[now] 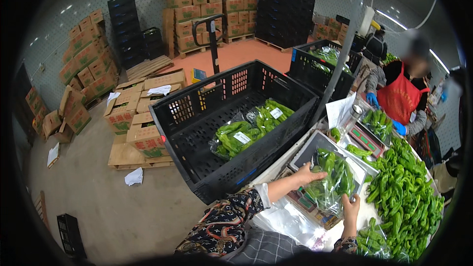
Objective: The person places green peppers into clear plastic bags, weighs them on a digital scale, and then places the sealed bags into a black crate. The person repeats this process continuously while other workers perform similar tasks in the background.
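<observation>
A clear plastic bag of green peppers [336,175] is between my hands, above a scale with a grey tray [308,151]. My left hand [306,176] grips the bag's left side, thumb lying across the plastic. At its lower right corner, my right hand [351,206] pinches the bag. Part of the scale's panel shows beneath the bag; the rest is hidden. Loose green peppers [401,197] are heaped on the table to the right. Near my right forearm lies another bag of peppers [372,240]. Flat clear plastic bags [286,222] lie in front of me.
A large black crate [197,180] beside the table holds two labelled bags of peppers [236,138]. Behind it stands another black crate [315,74]. A metal pole [345,44] rises nearby. Across the table, a blue-gloved person in a red apron [401,93] handles a bag near a second scale [367,139].
</observation>
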